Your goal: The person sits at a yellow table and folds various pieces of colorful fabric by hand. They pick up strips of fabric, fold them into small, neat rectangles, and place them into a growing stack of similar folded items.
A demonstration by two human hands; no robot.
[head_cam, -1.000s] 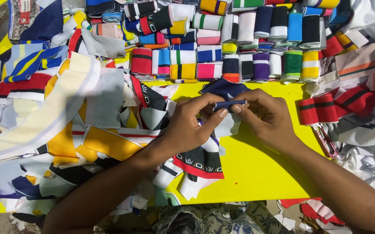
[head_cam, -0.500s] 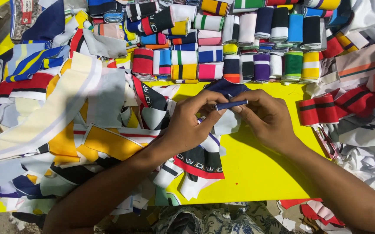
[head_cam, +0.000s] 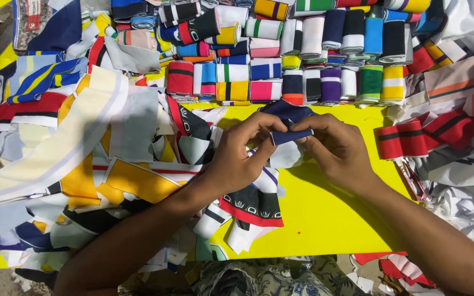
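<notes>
A dark blue strip of fabric [head_cam: 290,134] is pinched between both hands above the yellow surface [head_cam: 324,219]. My left hand [head_cam: 242,156] grips its left end with thumb and fingers. My right hand [head_cam: 338,148] holds its right end, fingers curled over it. More of the dark blue cloth [head_cam: 286,111] trails away behind the hands. A white scrap [head_cam: 286,156] lies just under them.
Rows of rolled striped fabric bands [head_cam: 302,77] line the far side. A heap of loose coloured scraps [head_cam: 72,159] covers the left. Red striped bands [head_cam: 404,138] and small pink-handled snips [head_cam: 415,183] lie to the right. A black, red and white piece [head_cam: 250,205] lies near my left wrist.
The hands stay in nearly the same spot; the fingers have shifted slightly along the dark blue strip.
</notes>
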